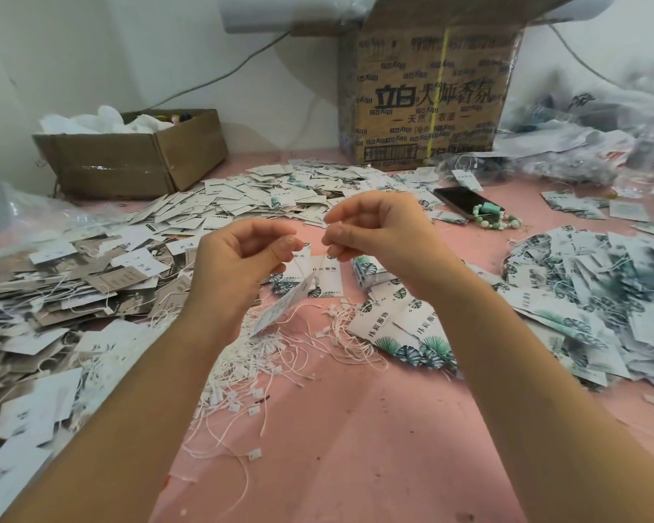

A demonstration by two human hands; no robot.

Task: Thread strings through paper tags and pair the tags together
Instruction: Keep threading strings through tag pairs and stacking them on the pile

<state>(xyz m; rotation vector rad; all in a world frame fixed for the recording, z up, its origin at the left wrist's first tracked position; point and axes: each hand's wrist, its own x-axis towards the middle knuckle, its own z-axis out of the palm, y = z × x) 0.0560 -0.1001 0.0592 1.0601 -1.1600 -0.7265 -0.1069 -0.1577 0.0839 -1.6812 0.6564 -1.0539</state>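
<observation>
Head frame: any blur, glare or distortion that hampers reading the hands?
Head view: soft light, no hard shadows; wide-angle stretch bows the forearms; left hand and right hand sharp, string pinched between them barely resolves; hanging paper tag slightly blurred; tape glare on the low cardboard box.

A: Two cardboard boxes stood at the table's (355,428) far edge: one low box (129,160), one tall box (427,96).
B: One phone (461,200), one bead bracelet (499,220) toward the right edge. Tags (601,296)?
A: Heaps, too many to count. Loose strings (265,364) likewise. Two hands were up, left hand (242,258) and right hand (378,235), with one hanging tag (287,303).
</observation>
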